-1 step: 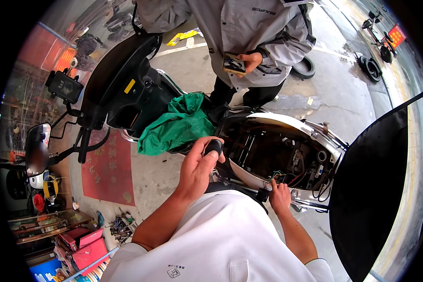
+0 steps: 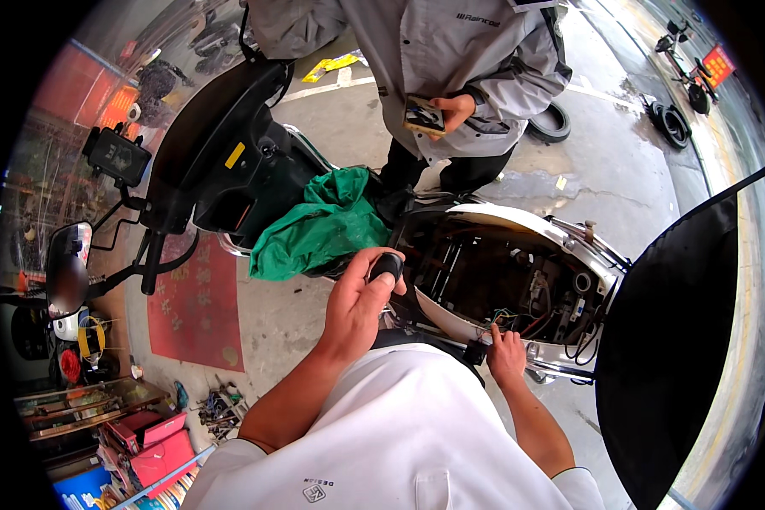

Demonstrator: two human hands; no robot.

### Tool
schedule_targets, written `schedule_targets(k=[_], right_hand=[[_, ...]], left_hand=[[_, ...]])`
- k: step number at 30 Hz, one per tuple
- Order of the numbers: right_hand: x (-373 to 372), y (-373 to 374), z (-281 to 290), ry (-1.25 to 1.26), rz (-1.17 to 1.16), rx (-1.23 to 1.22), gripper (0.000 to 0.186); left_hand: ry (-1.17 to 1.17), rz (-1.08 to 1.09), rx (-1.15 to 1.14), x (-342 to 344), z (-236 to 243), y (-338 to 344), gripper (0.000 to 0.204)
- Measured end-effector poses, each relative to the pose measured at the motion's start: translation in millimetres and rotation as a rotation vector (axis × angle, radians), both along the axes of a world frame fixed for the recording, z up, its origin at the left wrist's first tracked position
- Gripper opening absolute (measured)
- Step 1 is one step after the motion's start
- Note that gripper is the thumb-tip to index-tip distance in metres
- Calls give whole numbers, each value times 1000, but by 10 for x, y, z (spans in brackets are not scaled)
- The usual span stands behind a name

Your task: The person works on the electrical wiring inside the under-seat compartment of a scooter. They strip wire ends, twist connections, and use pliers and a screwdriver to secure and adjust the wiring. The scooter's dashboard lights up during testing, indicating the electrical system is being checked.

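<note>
My left hand (image 2: 354,310) is closed round a small black oval key fob (image 2: 388,267), the thumb lying on its face. Wires (image 2: 501,317) in several colours stick up at the near rim of a scooter's uncovered white rear body (image 2: 450,320). My right hand (image 2: 507,355) is there, index finger stretched toward them; whether it touches them is too small to tell. Inside the dark cavity (image 2: 472,268) are cables and metal parts. A green cloth or plastic sheet (image 2: 323,229) lies over the scooter's middle, left of the cavity.
Across the scooter stands a person in a grey jacket (image 2: 450,68), a phone (image 2: 423,116) in one hand. At left are the handlebar grip (image 2: 153,265) and mirror (image 2: 68,276). A large black panel (image 2: 676,340) rises at right. Tools (image 2: 223,410) and tyres (image 2: 550,124) lie on the ground.
</note>
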State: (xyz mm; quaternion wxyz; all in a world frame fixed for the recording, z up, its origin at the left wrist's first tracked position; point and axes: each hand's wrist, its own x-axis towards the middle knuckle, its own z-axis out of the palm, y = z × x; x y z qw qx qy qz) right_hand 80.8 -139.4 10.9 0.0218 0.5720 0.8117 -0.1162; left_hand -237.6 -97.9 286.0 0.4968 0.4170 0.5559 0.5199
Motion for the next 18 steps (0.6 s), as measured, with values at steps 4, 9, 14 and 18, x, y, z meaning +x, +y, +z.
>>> schedule_targets(k=[4, 9, 14, 18], right_hand=[[6, -2, -4, 12, 2, 11, 55], [-9, 5, 27, 10, 6, 3, 54], [-13, 9, 38, 0, -4, -16, 54], [4, 10, 21, 3, -8, -19, 54]], left_hand=[[22, 6, 23, -21, -32, -20, 27], [-9, 22, 13, -3, -45, -25, 27], [16, 33, 17, 6, -24, -22, 27], [24, 47, 11, 26, -20, -19, 27]])
